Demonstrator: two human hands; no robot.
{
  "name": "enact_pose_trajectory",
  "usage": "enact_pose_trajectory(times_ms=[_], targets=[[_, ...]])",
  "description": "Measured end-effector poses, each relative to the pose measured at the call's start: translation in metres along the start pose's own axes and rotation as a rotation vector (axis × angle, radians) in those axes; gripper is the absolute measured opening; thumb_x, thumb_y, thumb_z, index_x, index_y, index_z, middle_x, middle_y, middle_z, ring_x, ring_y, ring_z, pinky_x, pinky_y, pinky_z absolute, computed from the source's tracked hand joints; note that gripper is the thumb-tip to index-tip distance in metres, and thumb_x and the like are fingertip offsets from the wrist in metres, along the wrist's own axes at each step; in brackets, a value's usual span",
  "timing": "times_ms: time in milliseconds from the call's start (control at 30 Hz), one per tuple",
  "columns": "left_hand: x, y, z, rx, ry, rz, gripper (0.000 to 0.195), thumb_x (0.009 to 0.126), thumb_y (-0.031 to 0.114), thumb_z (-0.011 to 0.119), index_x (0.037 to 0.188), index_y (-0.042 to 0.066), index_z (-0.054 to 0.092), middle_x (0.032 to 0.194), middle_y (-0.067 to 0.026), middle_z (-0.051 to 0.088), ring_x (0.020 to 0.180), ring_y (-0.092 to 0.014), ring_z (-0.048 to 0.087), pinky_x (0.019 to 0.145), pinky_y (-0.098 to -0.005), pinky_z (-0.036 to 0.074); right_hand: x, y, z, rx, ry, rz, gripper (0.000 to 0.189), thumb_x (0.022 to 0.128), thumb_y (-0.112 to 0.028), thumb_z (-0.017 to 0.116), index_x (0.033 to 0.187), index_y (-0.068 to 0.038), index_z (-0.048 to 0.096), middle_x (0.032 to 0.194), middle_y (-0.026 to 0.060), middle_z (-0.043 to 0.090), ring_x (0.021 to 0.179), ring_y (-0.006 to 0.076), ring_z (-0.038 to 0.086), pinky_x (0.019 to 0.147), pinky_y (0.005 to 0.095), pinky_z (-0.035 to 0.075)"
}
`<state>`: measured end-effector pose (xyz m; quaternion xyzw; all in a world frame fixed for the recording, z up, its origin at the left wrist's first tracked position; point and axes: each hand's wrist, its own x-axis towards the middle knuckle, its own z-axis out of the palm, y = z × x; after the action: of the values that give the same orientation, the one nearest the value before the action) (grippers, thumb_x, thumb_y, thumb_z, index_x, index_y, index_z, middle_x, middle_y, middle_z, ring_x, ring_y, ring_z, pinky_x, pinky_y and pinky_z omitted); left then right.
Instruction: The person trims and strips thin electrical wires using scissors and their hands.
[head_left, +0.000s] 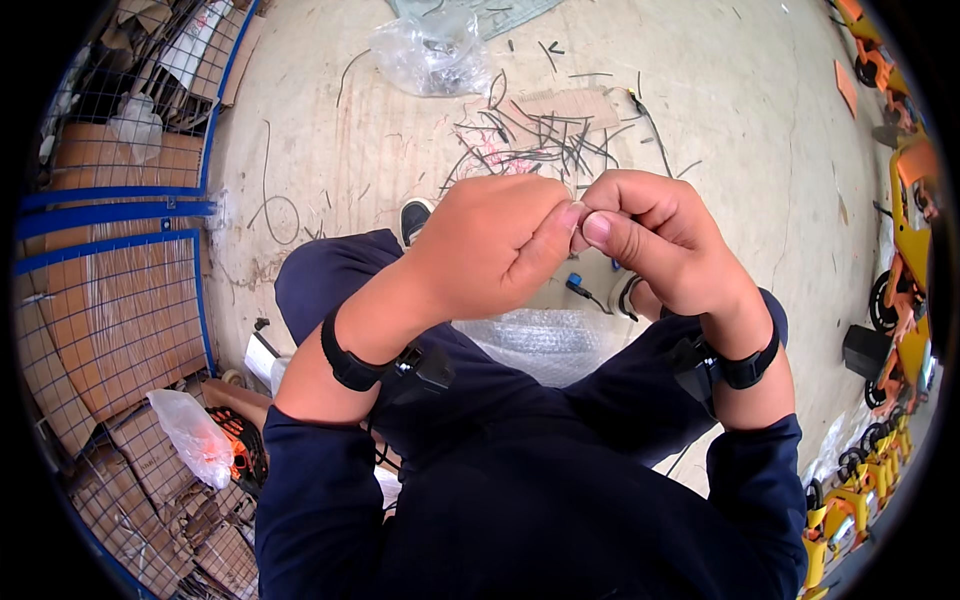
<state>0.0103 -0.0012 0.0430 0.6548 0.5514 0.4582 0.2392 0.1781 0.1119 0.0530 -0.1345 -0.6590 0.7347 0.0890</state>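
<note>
My left hand (499, 244) and my right hand (656, 236) meet tip to tip above the floor, between my knees. Both thumbs and forefingers pinch a small thin piece (576, 201), mostly hidden by the fingertips, so its kind cannot be told. Just below the hands, a blue connector (574, 280) on a black cable lies near my right shoe (624, 296). Beyond them, many cut lengths of black cable (574, 146) are heaped on the floor, mixed with fine red strands (491, 150).
A cardboard sheet (566, 112) lies partly under the cable pieces, with a clear plastic bag (435, 56) behind. Bubble wrap (536, 341) spreads between my legs. At left stands a blue wire-mesh cage (199, 300) holding cardboard. Yellow-and-orange wheeled items (911, 247) line the right side.
</note>
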Motion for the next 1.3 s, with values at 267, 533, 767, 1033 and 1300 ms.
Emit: enact_pose_trajectory(times_ms=[267,533,767,1033,1300], targets=[[-0.008,0.009,0.004,-0.522,0.041,-0.243,0.033,0.099,0.018,0.043,0.071,0.004,0.051,0.061,-0.0034,0.055,0.054,-0.011,0.049,0.052,-0.0264,0.04,0.002,0.009,0.005,0.499,-0.092,0.043,0.018,0.097,-0.018,0.052,0.093,-0.001,0.057,0.07,-0.0009,0.05,0.054,0.0054,0.033,0.05,0.021,0.03],[-0.01,0.012,0.008,-0.927,0.036,-0.298,0.034,0.102,0.021,0.038,0.073,0.004,0.046,0.062,-0.0018,0.049,0.056,-0.01,0.048,0.053,-0.024,0.04,0.002,0.016,0.008,0.73,-0.196,-0.059,0.023,0.099,-0.024,0.051,0.092,-0.003,0.053,0.068,0.0014,0.047,0.05,0.0077,0.033,0.047,0.0218,0.029],[-0.006,0.007,0.008,-1.141,0.028,-0.241,0.038,0.103,0.024,0.036,0.071,0.003,0.042,0.061,-0.0046,0.042,0.056,-0.014,0.046,0.054,-0.0281,0.043,0.003,0.016,0.007,0.82,-0.205,-0.104,0.023,0.099,-0.024,0.05,0.094,-0.002,0.051,0.069,0.0026,0.046,0.051,0.0083,0.035,0.046,0.0223,0.029],[-0.004,-0.003,0.011,-0.865,0.187,-0.184,0.032,0.102,0.027,0.037,0.088,0.001,0.05,0.084,-0.009,0.051,0.075,-0.015,0.047,0.071,-0.0315,0.046,0.009,0.017,0.004,0.805,-0.125,-0.076,0.025,0.1,-0.027,0.049,0.093,-0.004,0.051,0.065,0.001,0.044,0.054,0.0088,0.036,0.048,0.0227,0.033],[-0.005,-0.009,0.019,-0.537,0.098,-0.202,0.028,0.093,0.01,0.062,0.116,-0.002,0.054,0.107,-0.0068,0.058,0.097,-0.013,0.055,0.09,-0.0281,0.043,0.006,0.004,-0.001,0.72,-0.019,0.03,0.022,0.1,-0.023,0.047,0.092,-0.003,0.053,0.062,0.0024,0.048,0.05,0.0091,0.039,0.047,0.0235,0.035]])
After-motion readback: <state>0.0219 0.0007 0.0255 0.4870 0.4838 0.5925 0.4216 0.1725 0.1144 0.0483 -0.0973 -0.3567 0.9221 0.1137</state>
